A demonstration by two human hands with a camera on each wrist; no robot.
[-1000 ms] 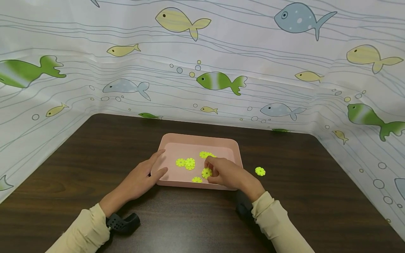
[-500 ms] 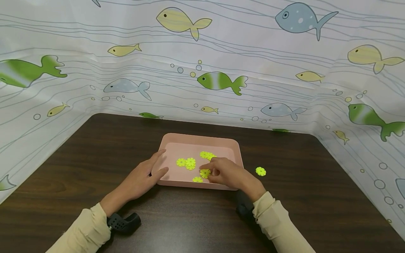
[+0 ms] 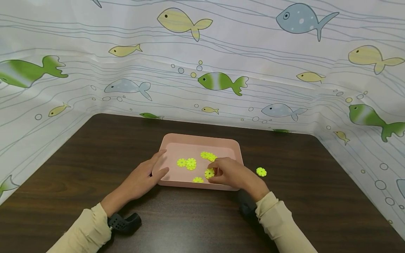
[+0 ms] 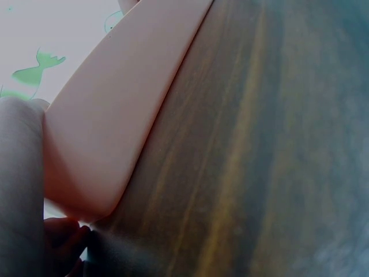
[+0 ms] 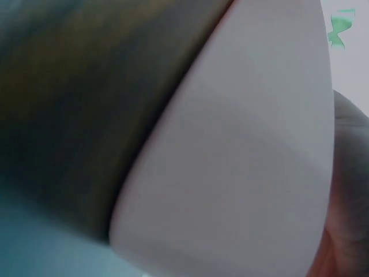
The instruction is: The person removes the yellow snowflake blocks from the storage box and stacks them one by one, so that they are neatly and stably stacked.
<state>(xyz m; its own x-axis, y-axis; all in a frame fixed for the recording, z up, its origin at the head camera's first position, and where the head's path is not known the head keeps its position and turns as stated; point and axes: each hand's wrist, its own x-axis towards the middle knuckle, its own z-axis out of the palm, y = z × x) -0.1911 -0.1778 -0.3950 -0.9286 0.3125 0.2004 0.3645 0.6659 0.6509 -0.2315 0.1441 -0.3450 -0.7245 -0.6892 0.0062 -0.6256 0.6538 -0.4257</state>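
Observation:
A pink tray [image 3: 190, 185] lies on the dark table in the head view. My left hand [image 3: 142, 178] holds its left front corner, thumb and index finger over the rim; the other fingers are hidden there. In the left wrist view the thumb [image 4: 20, 184] crosses the tray's edge. Inside the tray's right half, my right hand [image 3: 232, 173] pinches a yellow flower-shaped slotted disc [image 3: 209, 173] between thumb and fingers. Several similar discs [image 3: 191, 163] lie in the tray, some overlapping. The right wrist view mostly shows the tray's outer wall [image 5: 230, 144].
One loose yellow disc [image 3: 261, 172] lies on the table [image 3: 190, 221] to the right of the tray. A white curtain [image 3: 177, 59] printed with fish surrounds the table's back and sides. Black wrist devices [image 3: 124, 223] sit below the wrists.
The right fingertips and the pinched disc shifted slightly left, then back to the right. The left hand, the tray and the other discs have stayed put.

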